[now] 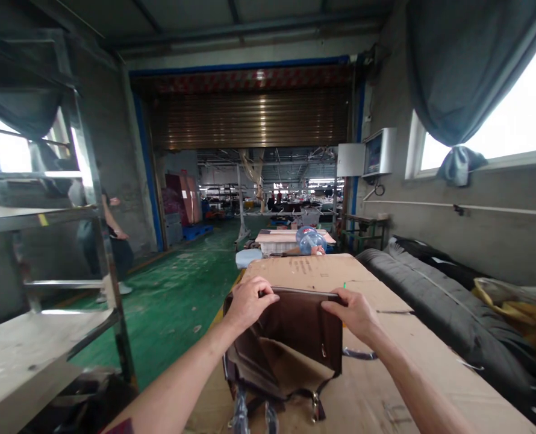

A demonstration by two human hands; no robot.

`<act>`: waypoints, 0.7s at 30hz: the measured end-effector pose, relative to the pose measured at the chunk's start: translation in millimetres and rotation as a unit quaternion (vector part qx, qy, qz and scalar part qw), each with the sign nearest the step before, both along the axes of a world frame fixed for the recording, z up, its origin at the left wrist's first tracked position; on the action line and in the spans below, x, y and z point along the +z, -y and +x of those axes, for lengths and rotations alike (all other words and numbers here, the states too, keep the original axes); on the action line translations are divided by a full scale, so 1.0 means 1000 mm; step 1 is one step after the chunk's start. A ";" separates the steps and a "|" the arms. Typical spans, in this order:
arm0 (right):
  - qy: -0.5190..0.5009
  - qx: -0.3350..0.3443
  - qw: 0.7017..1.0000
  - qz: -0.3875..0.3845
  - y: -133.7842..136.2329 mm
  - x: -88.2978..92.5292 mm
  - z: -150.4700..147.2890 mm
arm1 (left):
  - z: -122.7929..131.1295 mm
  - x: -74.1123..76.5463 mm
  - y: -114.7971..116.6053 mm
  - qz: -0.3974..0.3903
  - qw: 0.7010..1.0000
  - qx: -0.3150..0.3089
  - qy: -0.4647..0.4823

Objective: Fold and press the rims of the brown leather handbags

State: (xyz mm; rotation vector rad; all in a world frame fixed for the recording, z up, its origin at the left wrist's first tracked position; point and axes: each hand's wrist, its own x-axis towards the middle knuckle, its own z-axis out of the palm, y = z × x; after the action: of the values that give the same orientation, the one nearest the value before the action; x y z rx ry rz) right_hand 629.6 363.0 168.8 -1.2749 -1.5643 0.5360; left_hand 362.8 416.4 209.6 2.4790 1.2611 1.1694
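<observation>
A dark brown handbag (295,319) stands with its mouth open on a cardboard-covered table, its tan lining and an inner zip pull showing. My left hand (251,301) pinches the far rim at the left corner, thumb inside. At the right corner of that same rim, my right hand (355,312) grips the edge between thumb and fingers. Plastic-wrapped handles (241,410) hang at the near side, beside a metal clasp (315,405). Another wrapped strap (359,354) lies to the right of the bag.
The cardboard (385,386) covers the long table. A blue water jug (311,240) lies beyond it. Dark fabric rolls (444,307) line the right side. Metal shelving (109,289) stands at left, with a person (109,241) behind it. A roller shutter (259,117) hangs partly raised.
</observation>
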 end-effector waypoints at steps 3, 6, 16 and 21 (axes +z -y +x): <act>-0.026 0.005 1.000 -0.007 -0.004 -0.005 0.002 | 0.003 0.000 -0.002 -0.008 1.000 0.004 -0.021; -0.024 -0.002 1.000 -0.010 -0.003 -0.007 0.001 | 0.005 0.002 -0.002 -0.014 0.999 0.020 -0.046; 0.001 -0.042 0.999 -0.021 -0.006 0.002 -0.007 | 0.007 0.003 -0.002 0.022 0.998 0.014 -0.062; -0.002 -0.046 0.998 -0.038 -0.009 0.001 -0.006 | 0.007 0.003 -0.002 0.018 0.998 0.026 -0.061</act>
State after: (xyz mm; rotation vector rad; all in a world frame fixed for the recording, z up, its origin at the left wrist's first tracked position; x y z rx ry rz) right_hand 623.5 372.5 169.6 -1.3950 -1.4864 0.5425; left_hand 369.6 418.6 212.5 2.5945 1.3545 1.0754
